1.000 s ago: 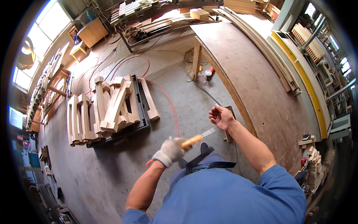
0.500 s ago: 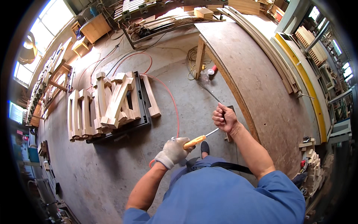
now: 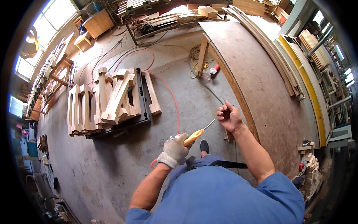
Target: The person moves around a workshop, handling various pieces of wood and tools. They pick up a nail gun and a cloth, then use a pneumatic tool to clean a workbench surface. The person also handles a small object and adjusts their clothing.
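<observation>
My left hand (image 3: 174, 150), in a pale work glove, is closed around a yellow air blow gun (image 3: 194, 137). Its thin metal nozzle points up and right, toward my bare right hand (image 3: 230, 118), and ends short of it. The fingers of that right hand are curled, thumb and fingertip pressed together; whatever lies between them, if anything, is too small to make out. A red hose (image 3: 174, 100) runs over the floor to the gloved hand, which hides where it joins, and an orange loop shows below the wrist.
On the left, wooden frame parts (image 3: 115, 99) are piled on a black pallet (image 3: 143, 118). A large brown-topped table (image 3: 253, 74) stands close on my right. Under its edge lie a red cylinder (image 3: 215, 69) and a coiled cord (image 3: 195, 56). Stacked wood pieces (image 3: 310, 170) stand lower right.
The blow gun's nozzle has swung upward and away from beneath my right hand. My right hand has shifted slightly right, and its fingers have turned upward. My left hand still grips the gun.
</observation>
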Demonstrator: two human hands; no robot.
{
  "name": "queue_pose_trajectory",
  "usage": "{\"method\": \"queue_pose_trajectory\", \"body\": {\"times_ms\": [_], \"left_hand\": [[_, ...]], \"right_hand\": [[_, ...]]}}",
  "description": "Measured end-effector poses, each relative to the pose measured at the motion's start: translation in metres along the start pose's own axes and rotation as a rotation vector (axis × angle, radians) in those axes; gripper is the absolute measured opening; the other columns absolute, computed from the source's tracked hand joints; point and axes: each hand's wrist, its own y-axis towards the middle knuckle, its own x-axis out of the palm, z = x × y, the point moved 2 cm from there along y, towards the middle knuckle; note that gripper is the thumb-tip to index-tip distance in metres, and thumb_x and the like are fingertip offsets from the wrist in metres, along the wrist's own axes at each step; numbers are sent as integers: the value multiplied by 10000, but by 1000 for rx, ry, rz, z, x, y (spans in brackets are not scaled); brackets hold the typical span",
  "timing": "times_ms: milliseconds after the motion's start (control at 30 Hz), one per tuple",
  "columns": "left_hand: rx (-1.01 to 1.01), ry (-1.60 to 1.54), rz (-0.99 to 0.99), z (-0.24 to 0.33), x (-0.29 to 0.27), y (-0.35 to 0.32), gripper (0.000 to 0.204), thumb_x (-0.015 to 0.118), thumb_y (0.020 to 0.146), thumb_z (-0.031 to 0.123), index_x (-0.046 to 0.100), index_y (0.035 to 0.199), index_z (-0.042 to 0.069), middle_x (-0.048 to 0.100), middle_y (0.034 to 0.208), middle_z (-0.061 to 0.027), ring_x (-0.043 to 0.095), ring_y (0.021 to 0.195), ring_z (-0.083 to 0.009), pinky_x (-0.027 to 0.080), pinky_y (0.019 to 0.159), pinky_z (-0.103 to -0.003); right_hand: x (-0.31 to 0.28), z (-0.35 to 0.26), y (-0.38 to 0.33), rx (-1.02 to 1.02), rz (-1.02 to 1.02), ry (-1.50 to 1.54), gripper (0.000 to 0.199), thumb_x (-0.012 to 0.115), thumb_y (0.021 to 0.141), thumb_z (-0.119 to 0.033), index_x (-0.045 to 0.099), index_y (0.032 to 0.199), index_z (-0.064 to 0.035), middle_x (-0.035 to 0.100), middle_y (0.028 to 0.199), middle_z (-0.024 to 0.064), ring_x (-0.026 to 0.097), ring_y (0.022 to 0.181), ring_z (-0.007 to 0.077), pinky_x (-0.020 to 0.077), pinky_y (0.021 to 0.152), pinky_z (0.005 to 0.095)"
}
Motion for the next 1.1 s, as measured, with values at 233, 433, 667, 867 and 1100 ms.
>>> {"method": "queue_pose_trajectory", "body": {"times_ms": [233, 433, 667, 867, 1100], "left_hand": [[-52, -28, 98, -4, 11, -7, 247, 712, 903, 354, 668, 935, 113, 705, 908, -143, 691, 808, -389, 546, 709, -496], [-91, -46, 134, 3, 22, -8, 241, 706, 907, 343, 661, 972, 115, 706, 931, -137, 696, 845, -379, 544, 725, -493], [-140, -32, 91, 5, 25, -6, 244, 694, 916, 347, 660, 1007, 122, 712, 969, -141, 699, 888, -376, 548, 764, -494], [-154, -12, 46, 5, 25, -5, 253, 687, 920, 353, 660, 1018, 121, 714, 992, -142, 701, 893, -377, 550, 775, -501], [-165, -13, 1, 5, 23, -3, 245, 677, 925, 352, 670, 1012, 123, 719, 979, -148, 702, 903, -376, 552, 785, -497]], "right_hand": [[13, 9, -24, -89, 16, -61, 327, 561, 1051, -307, 611, 794, -111, 728, 965, 98, 697, 917, 226, 558, 834, 360], [19, 25, -31, -126, 91, -84, 302, 576, 1044, -290, 620, 815, -97, 739, 1023, 125, 707, 975, 236, 567, 866, 359], [17, 30, -35, -169, 117, -121, 294, 587, 1038, -284, 629, 822, -89, 742, 1029, 147, 712, 996, 250, 576, 904, 377], [13, 35, -37, -184, 110, -95, 297, 594, 1034, -281, 626, 813, -85, 742, 1047, 158, 713, 1022, 259, 571, 949, 390], [12, 37, -40, -203, 111, -104, 299, 605, 1028, -282, 630, 805, -85, 742, 1047, 158, 713, 1023, 259, 566, 962, 397]]}}
